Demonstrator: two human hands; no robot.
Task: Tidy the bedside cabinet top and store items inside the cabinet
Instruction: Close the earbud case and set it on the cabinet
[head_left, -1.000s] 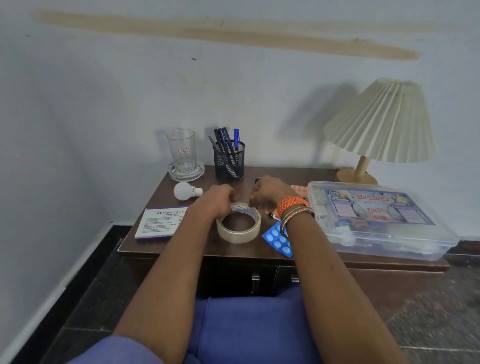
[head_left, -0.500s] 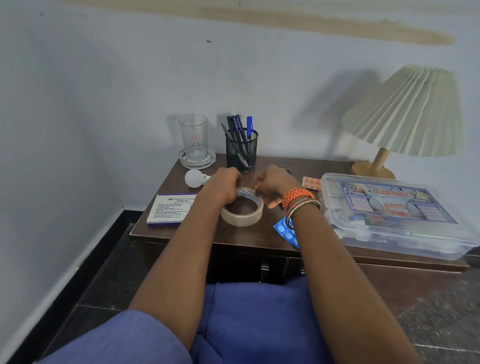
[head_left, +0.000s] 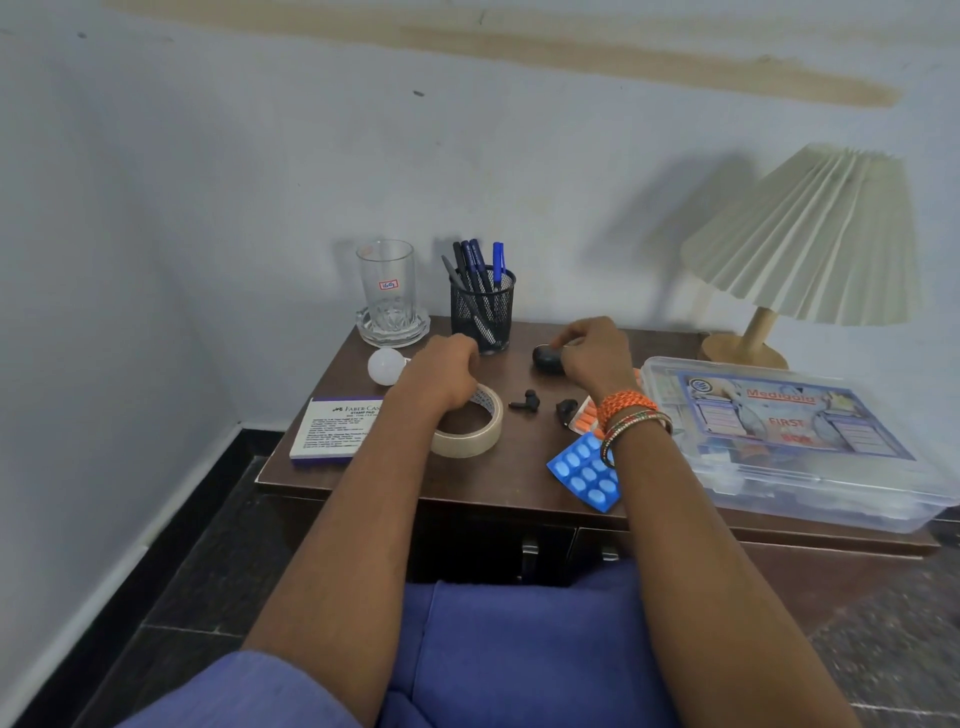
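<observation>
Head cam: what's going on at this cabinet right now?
A seated person is sorting clutter on the bedside cabinet top. The right hand has its fingers on a small black case near the pen holder. The left hand sits over the tape roll; its grip is hidden from here. Two black earbuds lie loose between the hands. The blue pill strip, stamp pad box, bulb, glass and first aid box are still on top; nothing looks stored yet.

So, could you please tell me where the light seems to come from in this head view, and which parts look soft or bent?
Head view: the lamp throws a soft shadow leftward on the wall, so light likely comes from the right; the floor at bottom right is smeared, the first aid box print is soft, and the wide lens bows the edges.
</observation>
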